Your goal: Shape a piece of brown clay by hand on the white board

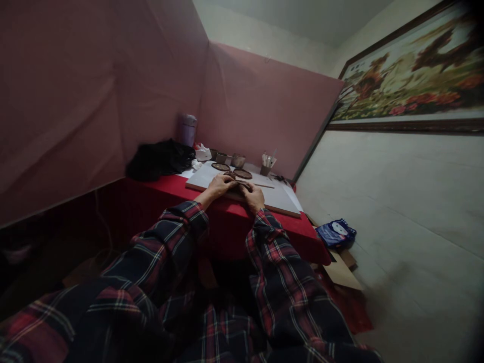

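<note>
My left hand [218,186] and my right hand [253,195] meet over the near edge of a pale grey board [283,199]. Between them is a dark brown piece that looks like clay [241,183], pinched by the fingers of both hands. Its full shape is partly covered by my fingers. Just beyond my hands, two round brown discs [242,174] with raised rims lie flat on the board. A thin wooden stick [263,186] rests to the right of the piece.
Small pots [238,161] and a cup of tools [266,169] stand behind the board. At left are a black bag [162,159] and a purple bottle [188,130]. A red cloth [227,222] covers the table. Pink partitions [264,101] enclose it; a blue packet [336,233] lies at right.
</note>
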Demonstrator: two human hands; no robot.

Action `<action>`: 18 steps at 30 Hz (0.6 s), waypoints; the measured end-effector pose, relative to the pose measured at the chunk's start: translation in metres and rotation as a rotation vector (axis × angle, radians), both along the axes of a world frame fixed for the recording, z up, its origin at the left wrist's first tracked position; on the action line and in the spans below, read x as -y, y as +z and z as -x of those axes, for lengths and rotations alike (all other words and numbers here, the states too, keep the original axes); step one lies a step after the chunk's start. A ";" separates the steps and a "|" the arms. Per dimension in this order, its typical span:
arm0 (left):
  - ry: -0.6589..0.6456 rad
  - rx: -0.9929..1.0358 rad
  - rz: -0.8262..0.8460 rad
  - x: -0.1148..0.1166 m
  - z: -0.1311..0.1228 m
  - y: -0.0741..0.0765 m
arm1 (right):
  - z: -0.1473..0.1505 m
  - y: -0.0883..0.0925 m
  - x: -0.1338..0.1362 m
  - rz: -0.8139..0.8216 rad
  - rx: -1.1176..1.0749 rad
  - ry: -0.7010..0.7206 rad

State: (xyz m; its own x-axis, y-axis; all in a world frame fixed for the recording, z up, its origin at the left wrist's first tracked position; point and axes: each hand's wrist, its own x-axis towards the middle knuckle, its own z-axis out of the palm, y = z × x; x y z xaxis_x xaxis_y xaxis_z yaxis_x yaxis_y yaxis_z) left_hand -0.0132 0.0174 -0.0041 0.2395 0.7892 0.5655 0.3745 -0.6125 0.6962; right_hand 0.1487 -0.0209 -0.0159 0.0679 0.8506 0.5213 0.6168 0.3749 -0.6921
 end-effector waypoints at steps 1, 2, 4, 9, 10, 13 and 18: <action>-0.004 0.001 -0.002 0.000 0.000 0.000 | 0.000 0.000 0.000 0.002 -0.006 0.004; -0.009 0.002 -0.003 -0.001 0.000 0.000 | 0.000 -0.001 -0.001 0.004 -0.013 0.006; -0.022 -0.001 0.008 -0.002 0.001 -0.001 | -0.001 -0.001 -0.002 0.009 -0.025 0.011; -0.061 0.007 0.049 -0.004 0.002 -0.003 | -0.002 -0.003 -0.003 -0.008 -0.037 0.037; -0.066 0.015 0.048 -0.005 0.002 -0.003 | -0.002 -0.003 -0.003 -0.010 -0.035 0.040; -0.054 0.029 0.058 -0.006 0.001 -0.004 | -0.002 -0.004 -0.004 -0.010 -0.028 0.034; -0.075 0.034 0.054 -0.004 0.001 -0.005 | -0.003 -0.005 -0.006 -0.006 -0.020 0.008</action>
